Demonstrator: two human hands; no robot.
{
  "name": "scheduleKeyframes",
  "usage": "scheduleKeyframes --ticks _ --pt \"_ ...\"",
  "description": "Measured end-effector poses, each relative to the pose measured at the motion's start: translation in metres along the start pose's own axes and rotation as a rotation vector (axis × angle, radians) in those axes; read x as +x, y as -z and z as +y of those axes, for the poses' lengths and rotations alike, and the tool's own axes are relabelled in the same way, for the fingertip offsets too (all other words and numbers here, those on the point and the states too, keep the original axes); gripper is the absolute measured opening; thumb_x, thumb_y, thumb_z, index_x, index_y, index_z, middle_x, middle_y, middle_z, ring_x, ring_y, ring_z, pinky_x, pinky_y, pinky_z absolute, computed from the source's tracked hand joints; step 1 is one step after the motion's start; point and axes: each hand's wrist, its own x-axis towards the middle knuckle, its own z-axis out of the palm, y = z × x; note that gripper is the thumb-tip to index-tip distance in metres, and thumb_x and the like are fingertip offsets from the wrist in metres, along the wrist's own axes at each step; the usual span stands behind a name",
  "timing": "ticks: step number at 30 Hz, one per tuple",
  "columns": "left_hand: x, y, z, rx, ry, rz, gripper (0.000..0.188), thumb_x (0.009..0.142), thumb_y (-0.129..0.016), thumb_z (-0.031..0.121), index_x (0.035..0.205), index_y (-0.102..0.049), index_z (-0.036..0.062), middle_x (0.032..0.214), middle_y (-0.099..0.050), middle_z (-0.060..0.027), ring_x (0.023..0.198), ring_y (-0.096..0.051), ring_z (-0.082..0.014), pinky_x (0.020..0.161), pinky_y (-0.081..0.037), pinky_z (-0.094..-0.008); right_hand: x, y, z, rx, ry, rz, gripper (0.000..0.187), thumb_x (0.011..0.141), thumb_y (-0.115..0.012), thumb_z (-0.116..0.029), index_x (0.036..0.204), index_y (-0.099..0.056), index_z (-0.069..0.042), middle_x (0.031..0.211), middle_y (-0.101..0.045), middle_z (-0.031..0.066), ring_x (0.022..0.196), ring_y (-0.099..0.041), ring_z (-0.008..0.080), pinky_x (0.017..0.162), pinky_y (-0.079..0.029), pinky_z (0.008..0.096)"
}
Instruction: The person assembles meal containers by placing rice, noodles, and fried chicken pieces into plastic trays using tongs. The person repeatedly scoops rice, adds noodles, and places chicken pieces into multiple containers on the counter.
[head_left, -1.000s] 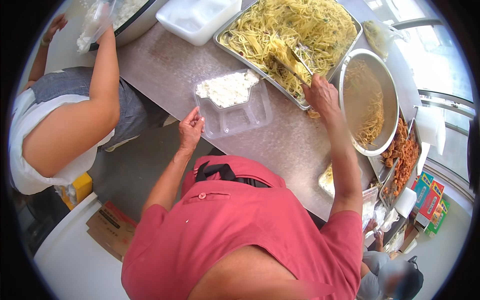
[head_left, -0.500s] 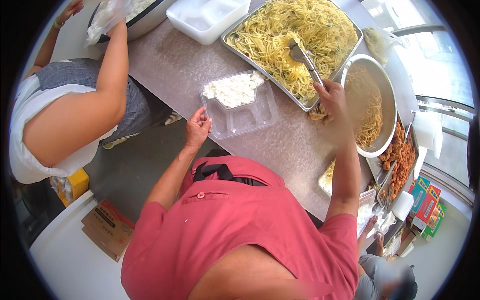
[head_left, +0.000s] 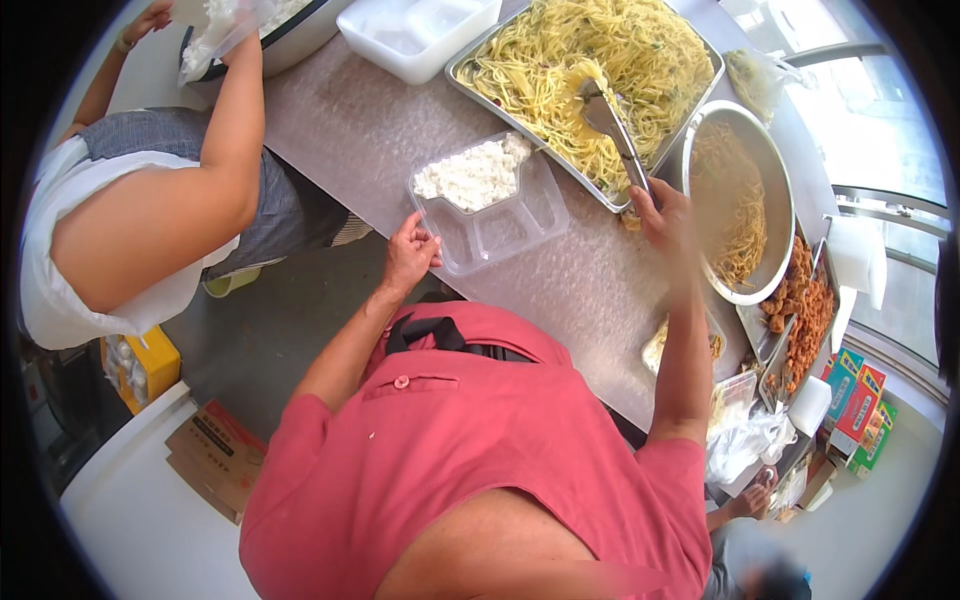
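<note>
One pair of tongs, seemingly aslant forward-left

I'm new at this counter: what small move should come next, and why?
Probably gather some yellow strands with the tongs: the right hand holds them with their far end at the strands, and the clear tray by the left hand has white rice in one compartment but others bare.

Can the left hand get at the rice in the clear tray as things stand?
Probably yes: the left hand is at the left edge of the clear tray, and the rice lies uncovered, with nothing visibly blocking it.
</note>
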Motion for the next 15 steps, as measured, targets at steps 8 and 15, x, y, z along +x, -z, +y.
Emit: scheduleKeyframes --ticks 8,15 --pt "0.004 0.001 -0.002 0.025 -0.017 -0.003 0.053 0.080 -0.060 -0.002 0.128 -0.038 -0.0054 0.076 -0.057 -0.0083 0.059 -0.060 -0.0121 0.048 -0.054 -0.0252 -0.067 -0.016 -0.006 0.017 0.127 0.100 0.023 0.080 -0.067 -0.016 0.098 -0.063 -0.002 0.058 -0.052 0.0072 0.052 -0.048 0.0114 0.052 -0.042 0.0272" --pt "0.003 0.001 -0.001 0.013 -0.020 -0.014 0.052 0.080 -0.060 -0.002 0.128 -0.039 -0.0040 0.077 -0.058 -0.0085 0.059 -0.061 -0.0124 0.049 -0.054 -0.0253 -0.105 -0.066 0.033 -0.096 0.195 0.069 0.020 0.077 -0.068 -0.012 0.079 -0.051 -0.001 0.062 -0.053 0.0142 0.052 -0.054 0.0297 0.051 -0.044 0.0369"
